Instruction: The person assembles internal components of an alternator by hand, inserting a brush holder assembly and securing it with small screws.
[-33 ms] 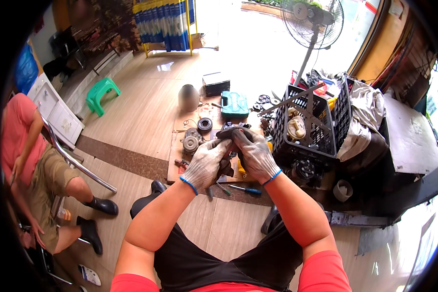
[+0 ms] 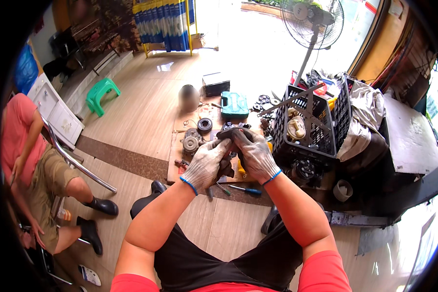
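Observation:
My left hand (image 2: 208,158) and my right hand (image 2: 255,155) wear pale knit work gloves with dark, dirty fingers and blue cuffs. Both are closed, with the fingertips meeting over the board in front of me. What they grip is mostly hidden; only something small and dark shows between the fingers. Left of my left hand lies a round metal machine part (image 2: 191,141), with a black ring (image 2: 205,124) just beyond it. A screwdriver with a blue handle (image 2: 251,190) rests below my hands at the board's near edge.
A teal tool case (image 2: 234,104) and a dark box (image 2: 216,85) stand beyond my hands. Black crates (image 2: 304,152) full of parts are on the right, with a standing fan (image 2: 306,53) behind. A person (image 2: 39,151) sits at left, near a green stool (image 2: 102,92).

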`<act>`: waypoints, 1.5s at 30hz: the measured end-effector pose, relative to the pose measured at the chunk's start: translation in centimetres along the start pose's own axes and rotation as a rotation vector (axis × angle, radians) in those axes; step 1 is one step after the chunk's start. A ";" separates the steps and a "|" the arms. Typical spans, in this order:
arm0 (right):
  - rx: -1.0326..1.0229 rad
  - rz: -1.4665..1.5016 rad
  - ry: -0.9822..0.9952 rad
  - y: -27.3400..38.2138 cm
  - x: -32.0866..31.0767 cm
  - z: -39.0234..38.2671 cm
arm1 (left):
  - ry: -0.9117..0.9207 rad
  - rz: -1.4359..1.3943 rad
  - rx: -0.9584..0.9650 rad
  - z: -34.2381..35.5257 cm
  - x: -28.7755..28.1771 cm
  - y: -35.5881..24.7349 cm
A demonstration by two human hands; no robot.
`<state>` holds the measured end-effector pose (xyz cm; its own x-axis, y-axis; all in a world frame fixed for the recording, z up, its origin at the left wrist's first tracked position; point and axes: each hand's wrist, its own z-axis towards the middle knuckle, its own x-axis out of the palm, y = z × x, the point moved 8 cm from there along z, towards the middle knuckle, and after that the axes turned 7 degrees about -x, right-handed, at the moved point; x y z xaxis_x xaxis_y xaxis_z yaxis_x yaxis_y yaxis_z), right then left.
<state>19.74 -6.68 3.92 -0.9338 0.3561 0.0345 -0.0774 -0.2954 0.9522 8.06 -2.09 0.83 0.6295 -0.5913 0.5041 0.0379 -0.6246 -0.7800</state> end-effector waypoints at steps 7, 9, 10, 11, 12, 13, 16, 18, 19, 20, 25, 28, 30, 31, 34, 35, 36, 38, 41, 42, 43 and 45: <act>0.145 0.143 -0.061 -0.8 0.0 -0.1 | 0.116 0.241 0.101 0.6 -0.9 0.0; 0.142 0.091 -0.063 -0.6 -0.1 -0.2 | 0.127 0.576 0.185 0.2 -0.7 -1.1; 0.140 0.074 -0.058 -0.8 -0.1 -0.1 | 0.075 0.671 0.229 -0.2 -0.4 -1.7; 0.144 0.076 -0.063 -1.0 -0.2 -0.2 | 0.075 0.719 0.250 -0.3 -0.1 -2.0; 0.148 0.078 -0.068 -1.1 -0.2 -0.3 | 0.075 0.767 0.272 -0.4 0.1 -2.2; 0.151 0.080 -0.070 -1.1 -0.1 -0.4 | 0.072 0.814 0.295 -0.6 0.3 -2.4; 0.143 0.085 -0.110 -0.8 0.0 -0.6 | -0.016 0.939 0.366 -1.1 0.7 -2.7; 0.141 0.085 -0.116 -1.0 -0.2 -0.6 | -0.037 0.986 0.434 -1.2 1.0 -2.8; 0.138 0.085 -0.119 -1.0 -0.2 -0.6 | -0.043 1.002 0.465 -1.1 1.0 -2.8; 0.150 0.114 -0.140 -1.2 -0.3 -0.7 | -0.049 1.017 0.497 -1.1 1.1 -2.8; 0.208 0.270 -0.249 -1.3 0.4 -1.0 | -0.059 0.998 0.561 -1.2 1.6 -2.7; 0.308 0.294 -0.159 -1.3 0.2 -0.7 | -0.001 0.796 0.411 -0.7 1.1 -2.5; 0.294 0.676 -0.057 -0.5 0.8 -0.2 | 0.094 0.596 0.233 -1.3 1.5 -2.4; 0.294 0.773 0.003 -0.6 0.6 0.0 | 0.150 0.463 0.158 -1.4 1.5 -2.0; 0.269 0.672 0.110 -1.2 0.2 -0.1 | 0.244 0.206 0.010 -1.9 1.8 -1.4; 0.270 0.646 0.128 -1.2 0.4 -0.2 | 0.259 0.198 -0.014 -1.8 1.8 -1.2; 0.219 0.578 0.137 -0.9 0.3 -0.3 | 0.274 0.190 -0.037 -1.7 1.7 -0.9; 0.120 0.446 0.159 0.4 0.5 -0.3 | 0.260 0.165 -0.077 -1.7 1.5 -0.5; 0.215 0.489 0.067 0.6 0.5 -0.6 | 0.221 0.139 -0.106 -1.8 1.6 -0.1; 0.167 0.366 0.060 -0.1 -0.3 -0.3 | 0.230 0.144 -0.104 -1.8 1.7 -0.1; 0.120 0.245 0.055 0.5 -0.4 0.1 | 0.235 0.148 -0.102 -1.9 1.7 -0.1; 0.250 0.325 0.027 0.6 -0.3 -0.3 | 0.240 0.163 -0.084 -1.4 1.0 0.0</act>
<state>19.86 -7.22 4.43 -0.9046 0.2558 0.3411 0.3074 -0.1631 0.9375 7.61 -3.41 1.84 0.4198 -0.7848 0.4560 -0.1187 -0.5455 -0.8296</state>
